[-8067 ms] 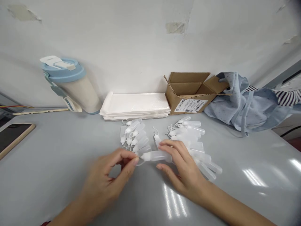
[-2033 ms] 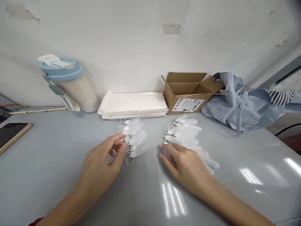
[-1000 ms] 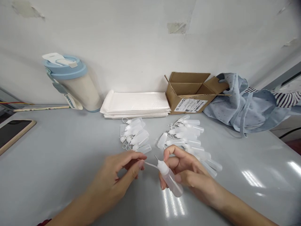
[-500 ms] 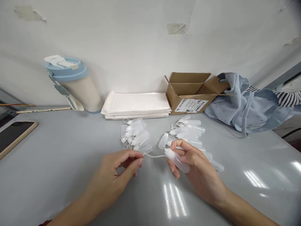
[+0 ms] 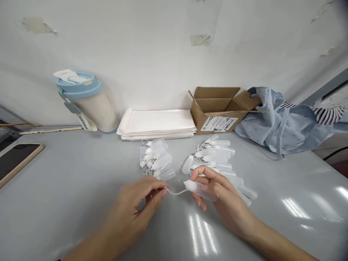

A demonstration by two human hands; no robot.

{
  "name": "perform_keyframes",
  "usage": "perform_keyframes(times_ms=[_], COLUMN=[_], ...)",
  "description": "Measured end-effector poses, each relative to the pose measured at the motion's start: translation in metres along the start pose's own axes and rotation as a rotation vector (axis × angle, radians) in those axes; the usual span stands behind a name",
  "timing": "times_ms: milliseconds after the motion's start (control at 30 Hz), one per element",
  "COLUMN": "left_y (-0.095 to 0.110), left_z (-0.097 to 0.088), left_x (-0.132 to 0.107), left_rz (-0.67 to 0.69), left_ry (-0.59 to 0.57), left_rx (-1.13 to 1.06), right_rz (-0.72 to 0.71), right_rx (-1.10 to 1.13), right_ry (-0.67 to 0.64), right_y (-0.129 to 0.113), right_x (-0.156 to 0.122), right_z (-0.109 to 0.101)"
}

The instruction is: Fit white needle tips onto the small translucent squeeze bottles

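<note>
Between the thumb and fingers of my right hand (image 5: 217, 192) lies a small translucent squeeze bottle (image 5: 204, 191) with a white top and a thin needle tip pointing left. A white cord (image 5: 176, 193) runs from the bottle's neck to my left hand (image 5: 145, 199), which pinches its far end; whatever cap is on that end is hidden by the fingertips. Behind my left hand lies a cluster of similar bottles (image 5: 162, 161). A second group of bottles (image 5: 217, 155) is spread behind and beside my right hand, partly covered by it.
Against the wall stand a tumbler (image 5: 94, 108) with a blue lid, a stack of white packets (image 5: 157, 123), an open cardboard box (image 5: 214, 119) and a light blue cloth bag (image 5: 268, 125). A phone (image 5: 19, 159) rests at the left edge of the grey table (image 5: 81, 181).
The held bottle has turned flatter, its needle now pointing more to the left, and shifted slightly down. The cord sags more as my hands have come a little closer.
</note>
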State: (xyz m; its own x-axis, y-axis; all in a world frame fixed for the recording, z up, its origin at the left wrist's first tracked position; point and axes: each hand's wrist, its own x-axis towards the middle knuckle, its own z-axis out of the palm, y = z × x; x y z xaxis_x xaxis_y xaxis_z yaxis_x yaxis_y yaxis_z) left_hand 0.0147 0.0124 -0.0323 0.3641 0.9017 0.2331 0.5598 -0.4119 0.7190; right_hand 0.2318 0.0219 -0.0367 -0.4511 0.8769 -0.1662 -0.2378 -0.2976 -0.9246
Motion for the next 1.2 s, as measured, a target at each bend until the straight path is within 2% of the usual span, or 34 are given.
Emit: perform_keyframes(times_ms=[67,133,467,733,1200], left_y=[-0.001,-0.003,-0.013,-0.01,-0.009], left_z=[0.004,0.008,0.013,0.01,0.011], left_x=[-0.001,-0.003,-0.009,-0.007,-0.007], left_rz=[0.124,0.179,0.284,0.316,0.388], left_ry=[0.031,0.02,0.065,0.086,0.115], left_rx=[0.027,0.032,0.073,0.136,0.209], right_rz=[0.018,0.048,0.146,0.128,0.091], right_rx=[-0.03,-0.063,-0.17,-0.225,-0.3], right_ry=[-0.015,-0.025,-0.038,0.023,0.037], right_y=[0.001,0.001,-0.007,-0.008,0.0], right_x=[-0.001,-0.001,-0.003,-0.005,-0.006], right_z=[0.001,0.003,0.01,0.011,0.011])
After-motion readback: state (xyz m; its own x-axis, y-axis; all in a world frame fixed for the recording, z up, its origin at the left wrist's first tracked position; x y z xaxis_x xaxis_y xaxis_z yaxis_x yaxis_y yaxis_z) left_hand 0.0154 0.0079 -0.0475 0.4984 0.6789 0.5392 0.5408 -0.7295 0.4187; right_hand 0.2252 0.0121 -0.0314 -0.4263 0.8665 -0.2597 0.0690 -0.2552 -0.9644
